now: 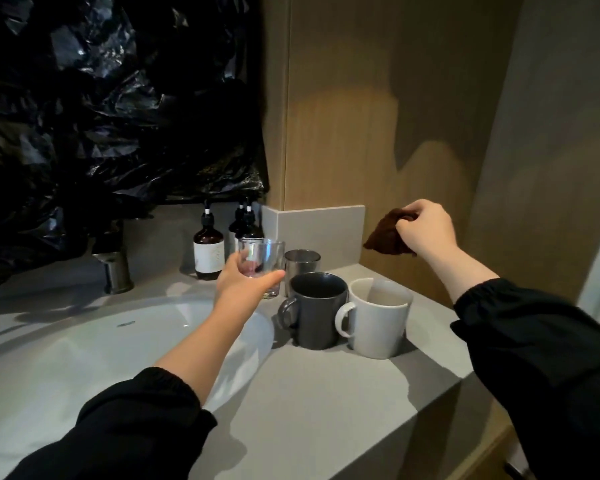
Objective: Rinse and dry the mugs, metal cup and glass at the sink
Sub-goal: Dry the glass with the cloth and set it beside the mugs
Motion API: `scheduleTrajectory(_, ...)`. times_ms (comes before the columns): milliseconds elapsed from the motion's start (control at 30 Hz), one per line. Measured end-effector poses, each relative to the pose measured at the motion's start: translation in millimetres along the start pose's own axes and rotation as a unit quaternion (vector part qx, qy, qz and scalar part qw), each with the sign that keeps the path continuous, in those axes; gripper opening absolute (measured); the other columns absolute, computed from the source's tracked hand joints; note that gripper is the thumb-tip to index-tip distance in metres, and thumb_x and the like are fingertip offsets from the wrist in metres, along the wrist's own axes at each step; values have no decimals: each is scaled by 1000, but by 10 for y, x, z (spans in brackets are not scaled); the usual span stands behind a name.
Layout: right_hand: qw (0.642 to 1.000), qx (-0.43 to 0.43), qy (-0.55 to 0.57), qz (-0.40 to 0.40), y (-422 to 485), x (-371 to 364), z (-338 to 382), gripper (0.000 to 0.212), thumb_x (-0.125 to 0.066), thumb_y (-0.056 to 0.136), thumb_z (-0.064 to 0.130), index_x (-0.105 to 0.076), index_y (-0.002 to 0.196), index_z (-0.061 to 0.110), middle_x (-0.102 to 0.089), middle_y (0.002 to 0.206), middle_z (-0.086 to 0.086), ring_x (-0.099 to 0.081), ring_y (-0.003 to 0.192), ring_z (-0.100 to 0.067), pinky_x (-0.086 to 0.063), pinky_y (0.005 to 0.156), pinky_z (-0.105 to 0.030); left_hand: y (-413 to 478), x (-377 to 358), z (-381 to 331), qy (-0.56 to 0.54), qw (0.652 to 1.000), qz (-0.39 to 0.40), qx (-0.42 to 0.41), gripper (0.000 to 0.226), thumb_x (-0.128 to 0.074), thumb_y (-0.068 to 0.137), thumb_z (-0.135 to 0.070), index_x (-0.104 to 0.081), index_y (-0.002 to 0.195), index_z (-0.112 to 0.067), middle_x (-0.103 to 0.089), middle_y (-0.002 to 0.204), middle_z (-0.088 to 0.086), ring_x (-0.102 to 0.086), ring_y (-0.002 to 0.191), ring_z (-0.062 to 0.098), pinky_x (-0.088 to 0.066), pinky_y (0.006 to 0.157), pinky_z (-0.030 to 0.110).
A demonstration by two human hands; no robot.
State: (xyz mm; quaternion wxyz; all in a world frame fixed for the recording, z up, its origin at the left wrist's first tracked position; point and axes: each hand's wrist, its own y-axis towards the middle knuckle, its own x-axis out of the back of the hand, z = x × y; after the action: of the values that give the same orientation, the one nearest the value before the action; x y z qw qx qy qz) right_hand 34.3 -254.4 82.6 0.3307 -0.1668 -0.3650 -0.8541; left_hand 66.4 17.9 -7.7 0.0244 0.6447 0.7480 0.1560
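My left hand (244,284) grips a clear glass (264,254) upright, just above the grey counter (326,393) right of the white sink (83,348). Behind the glass stands a metal cup (302,265). In front of the cup sit a dark grey mug (317,310) and, touching it on the right, a white mug (378,320), both upright with handles to the left. My right hand (425,228) is raised near the wooden wall and pinches a bunched dark brown cloth (385,235).
A dark metal tap (113,268) stands behind the sink. Two or three brown pump bottles (208,247) line the back of the counter. Crumpled black plastic (101,98) covers the wall above. The counter's front edge runs at the lower right.
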Motion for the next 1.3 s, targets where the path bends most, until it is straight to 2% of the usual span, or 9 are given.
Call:
scheduleTrajectory(233,994,-40,-96,28,-56,-144,-756,15,-60,88,15,-50,99,17,-60,94,-6,-58,82,-22,-51,65,-32,179,-153,97,35,999,-34,-3,82,-83,69,-40,-43,137,-20,-56,124,0,-53,112,21,-43,85,30)
scheduleTrajectory(367,965,-18,-153,211,-179,-149,-1143,21,-64,84,13,-47,96,16,-58,99,-7,-55,81,-21,-43,61,-28,244,-219,169,13,999,-37,0,82,-84,70,-36,-43,138,-18,-55,125,3,-53,114,22,-44,87,30)
scheduleTrajectory(433,959,-16,-144,243,-197,-144,-1218,25,-67,82,21,-47,97,19,-55,102,-4,-54,84,-20,-41,61,-26,282,-237,206,14,999,-41,-5,82,-84,70,-36,-43,138,-18,-56,124,3,-54,114,23,-45,87,30)
scheduleTrajectory(633,968,-6,-123,220,-98,-226,-1046,33,-63,87,41,-55,110,19,-53,120,-5,-51,109,-25,-49,93,-39,444,-280,282,-16,998,-60,3,85,-83,69,-39,-42,139,-14,-55,128,9,-53,117,26,-46,97,37)
scheduleTrajectory(867,957,89,-131,242,181,-334,-259,34,-57,92,30,-57,123,16,-48,137,-5,-46,125,-24,-41,96,-32,532,-132,345,-25,999,-43,21,86,-84,70,-33,-40,140,-10,-57,123,5,-55,113,24,-45,92,32)
scheduleTrajectory(967,938,135,-137,288,239,-488,204,37,-55,93,31,-55,126,14,-53,133,-5,-50,118,-21,-40,89,-27,602,-39,319,-21,998,-46,36,83,-86,69,-31,-42,136,-9,-58,112,2,-57,110,23,-45,95,34)
scheduleTrajectory(1100,886,188,-206,370,270,-839,637,51,-54,93,41,-49,134,11,-50,139,-6,-48,125,-24,-38,104,-35,673,73,324,-14,998,-38,43,82,-87,68,-24,-43,136,-12,-61,114,2,-59,102,19,-48,96,35)
scheduleTrajectory(1200,836,186,-260,446,307,-1099,790,71,-52,90,53,-33,145,12,-35,151,-5,-36,136,-26,-30,112,-40,740,80,367,-18,998,-32,44,73,-88,66,-21,-48,127,-15,-61,103,2,-60,92,17,-52,90,37)
scheduleTrajectory(1300,804,154,-287,498,318,-1322,825,88,-58,83,60,-22,149,14,-30,153,-7,-40,132,-30,-41,105,-45,812,12,424,-15,999,-21,32,69,-89,63,-21,-51,120,-10,-54,94,4,-56,84,18,-50,81,34)
